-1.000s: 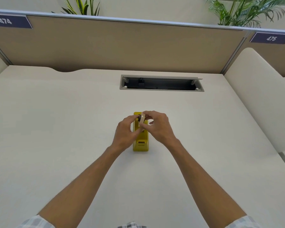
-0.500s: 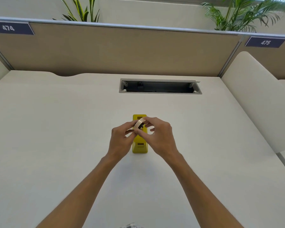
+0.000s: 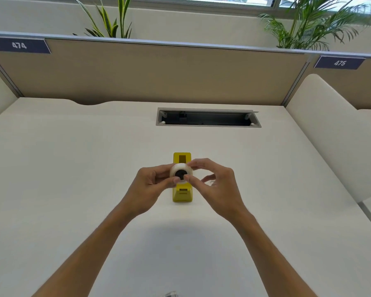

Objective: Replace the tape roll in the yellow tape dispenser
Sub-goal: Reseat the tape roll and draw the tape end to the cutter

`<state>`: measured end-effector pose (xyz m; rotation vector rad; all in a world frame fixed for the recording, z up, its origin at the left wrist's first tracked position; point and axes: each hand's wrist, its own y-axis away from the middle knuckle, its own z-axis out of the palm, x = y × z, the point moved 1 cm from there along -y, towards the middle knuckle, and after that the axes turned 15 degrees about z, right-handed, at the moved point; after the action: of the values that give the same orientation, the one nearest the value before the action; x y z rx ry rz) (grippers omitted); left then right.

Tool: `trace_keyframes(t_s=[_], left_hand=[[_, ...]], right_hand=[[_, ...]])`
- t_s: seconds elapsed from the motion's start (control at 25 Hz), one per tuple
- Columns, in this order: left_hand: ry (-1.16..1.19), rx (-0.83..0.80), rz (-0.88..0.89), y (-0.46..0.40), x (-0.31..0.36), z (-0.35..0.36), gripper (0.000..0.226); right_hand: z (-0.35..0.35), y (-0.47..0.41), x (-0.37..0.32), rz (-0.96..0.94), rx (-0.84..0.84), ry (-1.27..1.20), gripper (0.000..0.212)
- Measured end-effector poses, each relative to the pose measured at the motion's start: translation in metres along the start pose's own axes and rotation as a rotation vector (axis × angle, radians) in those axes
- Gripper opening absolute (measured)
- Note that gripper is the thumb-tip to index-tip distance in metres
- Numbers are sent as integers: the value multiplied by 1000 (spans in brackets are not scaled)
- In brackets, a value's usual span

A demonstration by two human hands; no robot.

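Observation:
A yellow tape dispenser [image 3: 182, 195] stands on the white desk [image 3: 73, 168], its length running away from me. Above its middle I hold a whitish tape roll [image 3: 178, 168] with a black core facing me. My left hand [image 3: 151, 186] pinches the roll from the left, thumb at the core. My right hand [image 3: 215, 185] pinches it from the right with thumb and forefinger, the other fingers loosely curled. The roll hides the dispenser's middle section.
An open cable tray slot [image 3: 208, 117] is set in the desk behind the dispenser. A beige partition [image 3: 159, 71] closes the back, with a rounded white divider [image 3: 334, 136] at right. A small clear object [image 3: 171, 294] shows at the bottom edge.
The roll has turned from edge-on to show its flat side and black core to me. Both hands have come slightly nearer with it. The view has tilted up.

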<state>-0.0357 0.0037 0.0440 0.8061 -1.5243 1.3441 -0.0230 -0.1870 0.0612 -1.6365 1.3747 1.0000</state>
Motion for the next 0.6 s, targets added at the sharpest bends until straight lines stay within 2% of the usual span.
trace_keyframes(t_s=[0.28,0.52,0.6], left_hand=[[62,-44,-51,6,18,4,34],[151,-104,-96,8,23,7,31],[169,-90,-112,7,23,7,32]], right_hand=[[-4,16,-7,54,-56,-232,24],[-8,27,-9,173,-97,-504,32],[-8,30,-12,197,-116,-542,27]])
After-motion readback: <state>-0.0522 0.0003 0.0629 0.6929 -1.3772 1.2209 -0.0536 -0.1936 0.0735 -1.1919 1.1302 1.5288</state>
